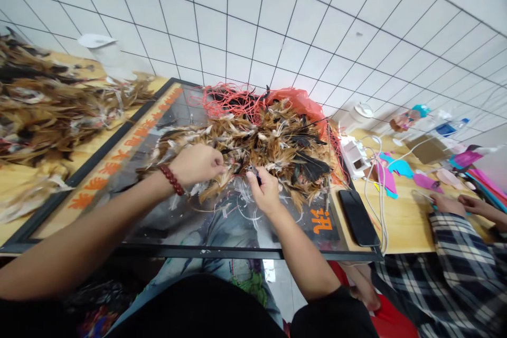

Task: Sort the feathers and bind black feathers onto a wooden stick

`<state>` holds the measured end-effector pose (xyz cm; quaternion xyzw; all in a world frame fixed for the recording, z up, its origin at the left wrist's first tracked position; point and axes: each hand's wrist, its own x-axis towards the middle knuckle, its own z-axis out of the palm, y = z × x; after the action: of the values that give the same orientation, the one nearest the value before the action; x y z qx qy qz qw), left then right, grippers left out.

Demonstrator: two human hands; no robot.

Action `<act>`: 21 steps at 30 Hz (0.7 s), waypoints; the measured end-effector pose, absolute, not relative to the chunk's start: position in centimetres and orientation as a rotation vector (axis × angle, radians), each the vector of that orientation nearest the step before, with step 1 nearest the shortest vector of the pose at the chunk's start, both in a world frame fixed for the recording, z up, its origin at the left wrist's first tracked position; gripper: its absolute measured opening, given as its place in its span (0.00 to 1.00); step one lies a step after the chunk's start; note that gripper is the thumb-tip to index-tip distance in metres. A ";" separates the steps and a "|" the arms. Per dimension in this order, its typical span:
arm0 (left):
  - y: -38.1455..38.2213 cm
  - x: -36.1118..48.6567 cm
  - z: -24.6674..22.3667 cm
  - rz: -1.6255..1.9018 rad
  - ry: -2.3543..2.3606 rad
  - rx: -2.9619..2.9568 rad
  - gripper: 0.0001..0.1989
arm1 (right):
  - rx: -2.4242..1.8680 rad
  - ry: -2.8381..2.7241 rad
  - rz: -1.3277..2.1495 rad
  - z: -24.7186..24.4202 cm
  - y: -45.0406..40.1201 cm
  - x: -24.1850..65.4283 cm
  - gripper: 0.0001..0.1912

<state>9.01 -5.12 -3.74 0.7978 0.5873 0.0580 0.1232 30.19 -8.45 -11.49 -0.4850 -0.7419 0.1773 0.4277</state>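
Note:
A heap of brown, black and white feathers [273, 142] lies before me on a black-framed glass panel [158, 222]. At its near left side my left hand [200, 165], a dark red bead bracelet [171, 178] on the wrist, is closed with curled fingers. What those fingers hold, if anything, is hidden. My right hand [264, 190] is wrapped round a small dark-handled tool [258, 177] at the heap's near edge. The tool's kind does not show clearly. Thin white strips [245, 208] lie on the glass just below the hands.
Pink cords [233, 103] and a red plastic bag [295, 100] lie behind the heap. More feathers [59, 116] cover the table's left side. A phone [357, 217], a white cable [382, 195] and coloured cut pieces [400, 167] are at right, near another person's hands [449, 205].

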 end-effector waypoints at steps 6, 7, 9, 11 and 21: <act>-7.1 10.7 -7.4 0.188 1.724 2.440 0.13 | -1.214 -1.847 0.423 -11.7 -8.4 30.3 0.17; -7.1 10.6 -7.5 0.246 1.713 2.443 0.12 | -1.221 -1.842 0.414 -11.7 -8.4 30.4 0.17; -6.9 9.9 -7.0 0.357 1.705 2.396 0.10 | -1.233 -1.832 0.397 -11.7 -8.4 30.4 0.18; -6.5 8.9 -6.3 0.438 1.699 2.281 0.09 | -1.246 -1.827 0.387 -11.6 -8.4 30.4 0.18; -4.6 7.3 -5.5 0.802 1.651 2.144 0.18 | -1.274 -1.793 0.384 -11.5 -8.4 30.3 0.19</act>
<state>7.34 -4.58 -5.52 0.7500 0.5775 0.2804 0.1592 30.27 -8.38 -11.51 -0.5127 -0.7215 0.1545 0.4391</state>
